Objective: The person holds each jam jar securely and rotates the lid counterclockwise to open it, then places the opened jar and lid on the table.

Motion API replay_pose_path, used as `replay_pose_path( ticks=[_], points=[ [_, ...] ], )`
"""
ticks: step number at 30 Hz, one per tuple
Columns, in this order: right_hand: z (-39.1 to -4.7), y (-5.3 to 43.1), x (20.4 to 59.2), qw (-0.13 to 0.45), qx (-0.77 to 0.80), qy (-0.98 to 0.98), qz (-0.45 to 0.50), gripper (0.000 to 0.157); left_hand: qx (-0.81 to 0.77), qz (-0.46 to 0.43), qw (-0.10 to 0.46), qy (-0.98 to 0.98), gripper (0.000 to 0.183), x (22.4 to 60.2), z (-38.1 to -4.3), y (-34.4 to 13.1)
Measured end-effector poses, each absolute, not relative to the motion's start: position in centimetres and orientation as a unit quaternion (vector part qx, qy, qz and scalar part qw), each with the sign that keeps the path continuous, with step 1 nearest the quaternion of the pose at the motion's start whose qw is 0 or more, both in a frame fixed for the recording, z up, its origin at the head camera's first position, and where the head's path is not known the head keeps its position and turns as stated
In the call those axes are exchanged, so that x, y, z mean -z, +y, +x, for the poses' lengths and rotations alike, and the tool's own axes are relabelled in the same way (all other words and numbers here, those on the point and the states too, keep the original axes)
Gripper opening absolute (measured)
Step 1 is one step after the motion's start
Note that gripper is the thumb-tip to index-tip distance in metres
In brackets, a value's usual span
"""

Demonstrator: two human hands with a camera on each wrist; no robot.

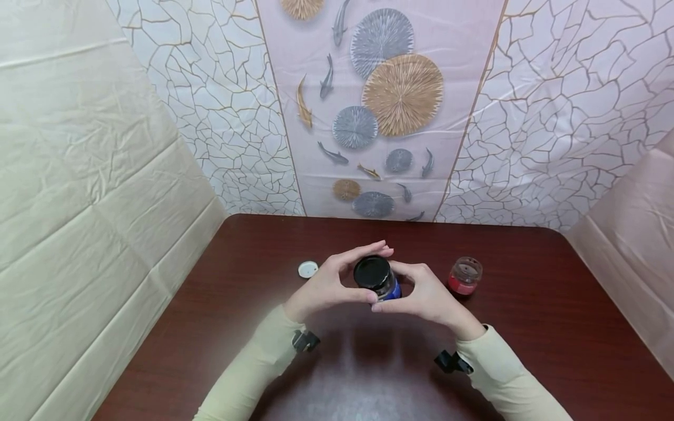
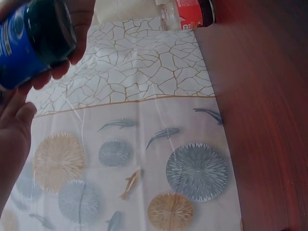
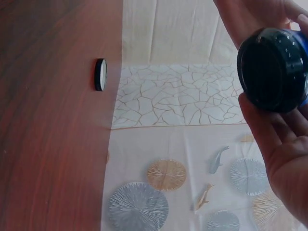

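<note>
A small glass jar (image 1: 391, 288) with a blue label and a black lid (image 1: 372, 273) is held between both hands above the table. My left hand (image 1: 329, 285) grips it from the left at the lid, thumb in front and fingers reaching behind. From the right, my right hand (image 1: 429, 294) holds the jar lower, around the blue label, with its thumb near the left thumb. The left wrist view shows the blue label (image 2: 14, 45) close up. In the right wrist view, the black lid's top (image 3: 262, 72) faces the camera.
An open glass jar (image 1: 466, 276) with a red label stands on the dark wooden table (image 1: 526, 327), right of the hands. A loose lid (image 1: 308, 269), white inside with a black rim, lies left of them. Patterned cloth (image 1: 374, 175) hangs behind the table.
</note>
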State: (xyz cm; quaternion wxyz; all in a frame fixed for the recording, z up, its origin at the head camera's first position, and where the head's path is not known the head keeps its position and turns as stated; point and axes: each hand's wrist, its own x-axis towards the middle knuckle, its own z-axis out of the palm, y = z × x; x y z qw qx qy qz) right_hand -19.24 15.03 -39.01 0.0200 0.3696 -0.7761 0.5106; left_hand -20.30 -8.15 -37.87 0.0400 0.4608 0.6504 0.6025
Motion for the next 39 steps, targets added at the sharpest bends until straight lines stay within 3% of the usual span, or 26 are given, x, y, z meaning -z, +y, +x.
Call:
replay_pose_path(
  ticks=[7,15,27,33,39],
  points=[
    [-19.3,15.1,39.1,0.017,-0.505,-0.773,0.384,0.053,-0.596,0.475,0.062,0.644,0.079,37.6,-20.3,-8.5],
    [-19.1,15.0,39.0,0.026,-0.509,-0.79,0.342,0.055,-0.583,0.45,-0.002,0.676,0.075,38.1,-20.4,-8.1],
    [-19.5,14.9,39.3,0.086,-0.494,-0.811,0.302,0.057,-0.57,0.382,-0.067,0.724,0.072,38.4,-20.2,-7.1],
    [-19.4,15.2,39.3,0.067,-0.5,-0.805,0.311,0.057,-0.56,0.399,-0.044,0.724,0.082,38.1,-20.3,-7.3],
    [-19.2,15.5,39.2,0.006,-0.523,-0.781,0.341,0.057,-0.568,0.44,0.013,0.695,0.084,37.5,-20.5,-7.9]
  ],
)
